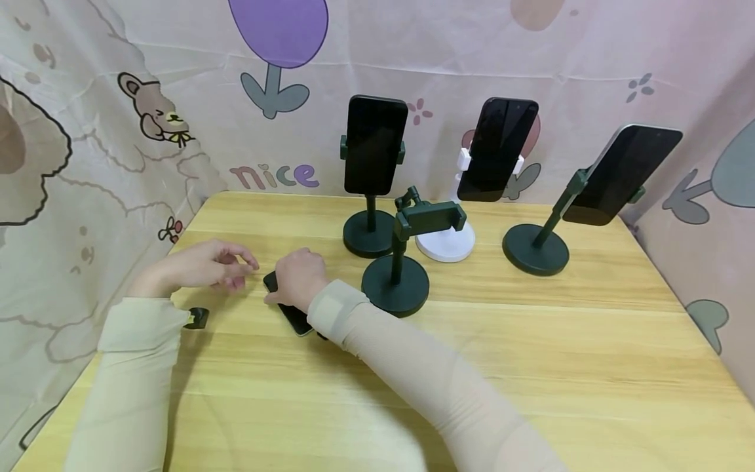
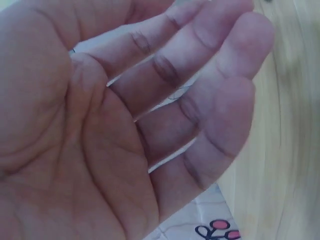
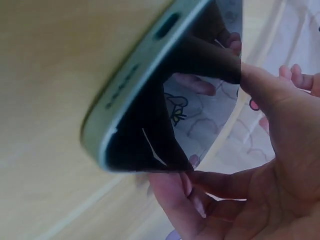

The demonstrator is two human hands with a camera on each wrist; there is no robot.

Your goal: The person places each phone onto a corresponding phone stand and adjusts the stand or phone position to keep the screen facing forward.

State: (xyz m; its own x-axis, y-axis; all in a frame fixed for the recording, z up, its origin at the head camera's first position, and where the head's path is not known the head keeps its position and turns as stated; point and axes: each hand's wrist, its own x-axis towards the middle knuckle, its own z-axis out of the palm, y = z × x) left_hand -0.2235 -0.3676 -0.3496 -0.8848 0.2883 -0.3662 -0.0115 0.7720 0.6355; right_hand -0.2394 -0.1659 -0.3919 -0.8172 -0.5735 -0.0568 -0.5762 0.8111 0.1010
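Note:
Toward the left of the wooden table, a black-screened smartphone [image 1: 297, 320] lies at a slant under my right hand [image 1: 299, 278]. In the right wrist view the thumb and fingers grip the phone [image 3: 135, 117] by its opposite edges, and its glossy screen reflects the hand. To the left, my left hand [image 1: 206, 265] hovers above the table with loosely bent fingers. Its palm [image 2: 110, 130] shows bare in the left wrist view, with nothing held. Just right of the right wrist stands a dark green phone stand [image 1: 396, 285] with no phone in its clamp.
Behind stand a green stand [image 1: 367, 234] and a white stand [image 1: 446, 244], each holding a phone. Farther right another green stand [image 1: 535, 250] holds a tilted phone [image 1: 622, 174]. A printed cloth [image 1: 377, 39] hangs around the wooden table [image 1: 531, 367].

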